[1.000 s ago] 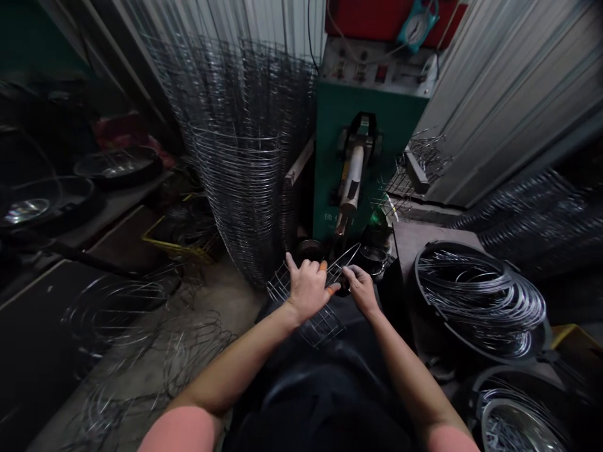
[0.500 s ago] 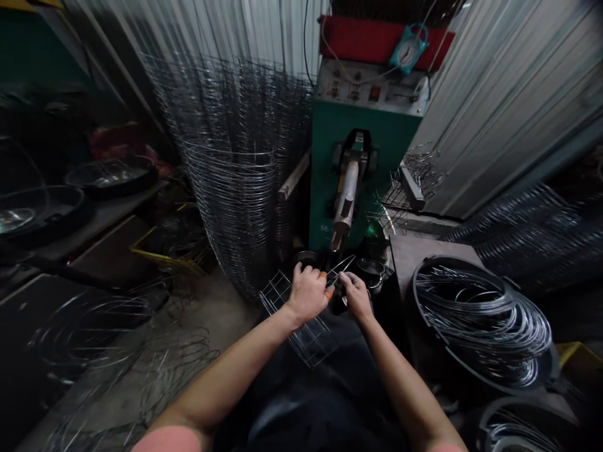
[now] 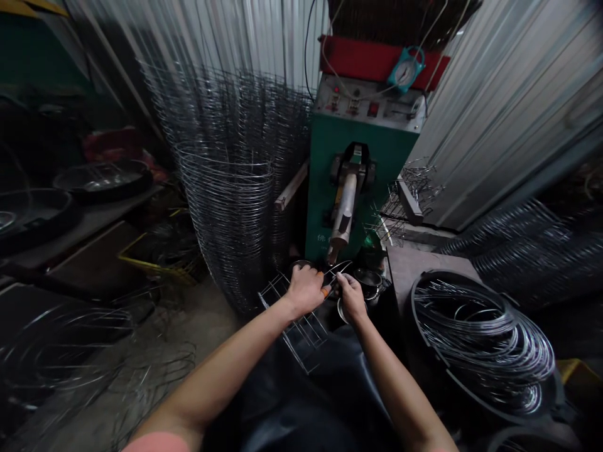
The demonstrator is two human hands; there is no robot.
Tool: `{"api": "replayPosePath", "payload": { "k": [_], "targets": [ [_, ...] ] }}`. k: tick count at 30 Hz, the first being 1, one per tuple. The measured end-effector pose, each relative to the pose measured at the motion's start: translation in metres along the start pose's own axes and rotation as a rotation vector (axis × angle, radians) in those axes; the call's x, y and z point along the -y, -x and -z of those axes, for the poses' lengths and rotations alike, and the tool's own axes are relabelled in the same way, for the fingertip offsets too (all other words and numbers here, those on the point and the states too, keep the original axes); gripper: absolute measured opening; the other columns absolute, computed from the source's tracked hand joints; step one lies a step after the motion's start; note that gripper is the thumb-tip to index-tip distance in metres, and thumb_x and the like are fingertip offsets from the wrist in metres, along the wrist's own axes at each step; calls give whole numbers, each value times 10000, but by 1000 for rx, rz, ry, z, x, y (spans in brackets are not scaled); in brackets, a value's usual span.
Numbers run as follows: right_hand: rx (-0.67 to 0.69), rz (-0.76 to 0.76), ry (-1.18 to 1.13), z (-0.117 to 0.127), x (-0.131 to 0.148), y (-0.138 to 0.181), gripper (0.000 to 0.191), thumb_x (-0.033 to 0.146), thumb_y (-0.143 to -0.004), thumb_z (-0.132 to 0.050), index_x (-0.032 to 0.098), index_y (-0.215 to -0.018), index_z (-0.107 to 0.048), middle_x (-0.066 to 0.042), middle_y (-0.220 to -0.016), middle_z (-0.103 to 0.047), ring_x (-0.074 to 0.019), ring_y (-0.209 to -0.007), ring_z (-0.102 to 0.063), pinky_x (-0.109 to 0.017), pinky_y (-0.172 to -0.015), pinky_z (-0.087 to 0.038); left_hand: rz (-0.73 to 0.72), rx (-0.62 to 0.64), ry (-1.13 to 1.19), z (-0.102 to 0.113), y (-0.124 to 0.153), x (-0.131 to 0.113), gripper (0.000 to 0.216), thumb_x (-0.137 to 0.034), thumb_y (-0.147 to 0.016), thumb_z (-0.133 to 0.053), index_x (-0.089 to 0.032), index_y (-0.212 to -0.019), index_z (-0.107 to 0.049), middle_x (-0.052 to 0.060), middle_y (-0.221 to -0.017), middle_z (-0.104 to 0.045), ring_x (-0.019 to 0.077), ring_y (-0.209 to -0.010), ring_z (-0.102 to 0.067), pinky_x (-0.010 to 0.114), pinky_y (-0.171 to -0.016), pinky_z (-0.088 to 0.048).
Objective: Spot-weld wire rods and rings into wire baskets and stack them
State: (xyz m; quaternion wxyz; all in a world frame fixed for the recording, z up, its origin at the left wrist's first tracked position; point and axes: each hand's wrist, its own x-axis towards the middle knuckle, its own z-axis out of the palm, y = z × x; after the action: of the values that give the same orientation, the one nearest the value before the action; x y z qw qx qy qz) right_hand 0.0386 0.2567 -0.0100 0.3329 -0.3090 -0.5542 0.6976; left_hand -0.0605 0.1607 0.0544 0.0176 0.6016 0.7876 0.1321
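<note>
My left hand (image 3: 306, 290), with orange bands on two fingers, is closed on a wire grid frame (image 3: 304, 342) that hangs down over my lap. My right hand (image 3: 351, 296) pinches a wire ring (image 3: 342, 311), part of which curves out above the fingertips and part below the palm. Both hands are close together, just under the electrode arm (image 3: 343, 216) of a green spot welding machine (image 3: 320, 188). The ring and the grid frame meet near the electrode tip; whether they touch is too small to tell.
Tall stacks of wire baskets (image 3: 230, 207) stand left of the machine. On the right, a round black tub (image 3: 424, 326) of wire rings (image 3: 499, 326) rests on a bench (image 3: 424, 260). Wire pieces (image 3: 407, 198) lie beside the machine. A yellow crate (image 3: 136, 254) and loose wire frames (image 3: 141, 383) are at left.
The view has tilted up slightly, so the machine sits lower in the picture. The ring in my right hand has shifted closer under the electrode tip. Both hands keep their hold.
</note>
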Motion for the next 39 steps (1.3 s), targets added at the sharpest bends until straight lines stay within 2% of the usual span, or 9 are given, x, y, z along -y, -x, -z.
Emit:
{"api": "replayPosePath", "payload": {
  "k": [6,13,16,18,21,24,27,30,39],
  "targets": [
    [-33,-12,-11,-2,2,-13,322,478,-675,-616,187,-626,-487,59,-513,-431,-71,-437,-366,-211,-424,-286,21,12,-1,4,-14,2,333,-380,-819,-442,-125,-894,-643,172,-928,-646,315,-939,-527,442,-793,-321],
    [-38,-84,-54,-4,9,-24,347,476,-624,-665,181,-593,-484,64,-490,-423,-57,-402,-344,-204,-389,-261,44,107,-29,14,-27,-1,340,-365,-808,-440,-124,-897,-663,165,-923,-659,312,-921,-542,432,-760,-344],
    [-8,-121,-24,5,14,-18,352,500,-618,-666,172,-665,-547,50,-531,-480,-63,-426,-398,-203,-414,-308,72,103,-43,12,-27,-3,341,-383,-804,-441,-136,-880,-663,158,-936,-659,302,-934,-539,419,-761,-344],
    [53,-122,38,17,15,-4,379,513,-626,-661,166,-768,-601,28,-590,-543,-79,-486,-467,-211,-472,-365,87,83,-54,10,-25,-5,343,-391,-805,-438,-140,-877,-661,152,-933,-660,296,-936,-536,413,-757,-345],
    [244,-158,178,37,10,30,399,508,-656,-650,175,-876,-643,-16,-702,-624,-130,-639,-562,-249,-606,-431,105,46,-72,8,-22,-8,344,-370,-808,-434,-118,-859,-662,171,-906,-653,307,-921,-531,424,-748,-342],
    [401,-155,295,47,-2,63,335,472,-709,-621,206,-908,-664,-26,-823,-652,-167,-778,-583,-287,-722,-437,127,14,-90,8,-18,-9,350,-356,-810,-434,-99,-865,-664,196,-898,-640,321,-915,-522,437,-745,-335],
    [354,-74,338,44,-15,76,283,455,-736,-594,219,-871,-673,-13,-793,-639,-168,-756,-564,-287,-713,-426,160,-1,-93,9,-16,-7,361,-362,-817,-425,-97,-879,-662,198,-914,-636,322,-930,-516,435,-754,-331],
    [291,-30,324,37,-21,74,268,461,-728,-585,216,-799,-668,-3,-700,-606,-160,-677,-532,-284,-665,-413,203,6,-97,10,-17,-4,362,-374,-820,-420,-108,-884,-658,186,-931,-642,316,-941,-519,427,-760,-335],
    [260,-17,304,26,-18,76,273,477,-721,-582,213,-762,-636,6,-645,-550,-145,-618,-478,-265,-601,-386,224,10,-67,14,-21,-1,334,-402,-796,-472,-142,-849,-676,162,-910,-653,307,-941,-530,462,-799,-360]
  ]
}}
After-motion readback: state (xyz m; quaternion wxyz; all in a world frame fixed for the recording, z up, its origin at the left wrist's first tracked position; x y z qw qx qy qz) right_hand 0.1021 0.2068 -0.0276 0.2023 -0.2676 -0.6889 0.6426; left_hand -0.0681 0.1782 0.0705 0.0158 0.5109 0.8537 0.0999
